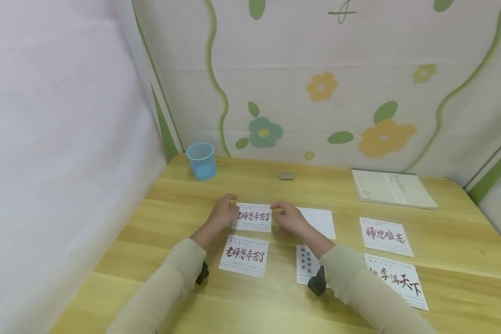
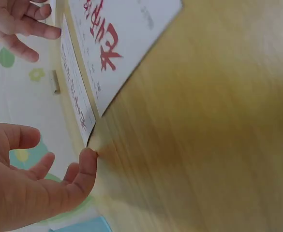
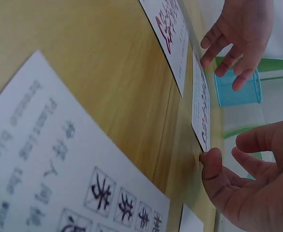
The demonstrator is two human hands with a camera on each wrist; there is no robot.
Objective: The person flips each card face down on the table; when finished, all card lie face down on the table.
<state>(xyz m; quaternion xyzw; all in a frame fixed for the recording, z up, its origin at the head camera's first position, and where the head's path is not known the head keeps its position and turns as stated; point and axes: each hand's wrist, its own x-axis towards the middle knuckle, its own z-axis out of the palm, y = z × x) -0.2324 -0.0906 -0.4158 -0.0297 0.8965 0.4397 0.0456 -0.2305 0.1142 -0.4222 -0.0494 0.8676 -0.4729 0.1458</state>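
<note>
Between the two hands lies a white greeting card with red brush characters (image 1: 254, 225), flat on the wooden table. My left hand (image 1: 224, 211) is at its left edge, one fingertip at the card's corner in the left wrist view. At the opposite edge is my right hand (image 1: 291, 219), its fingertip by the corner in the right wrist view. Neither hand grips the card; fingers are loosely bent. A similar red-lettered card (image 1: 245, 256) lies just nearer. Beside the right hand is a blank white card (image 1: 319, 222); a card with boxed characters (image 3: 83, 159) is partly hidden by the right arm.
Two more lettered cards (image 1: 386, 236) lie to the right, one nearer than the other. A pale notebook (image 1: 392, 188) sits at the back right. At the back left stands a blue translucent cup (image 1: 202, 162). A small grey block (image 1: 286, 176) lies near the floral backdrop.
</note>
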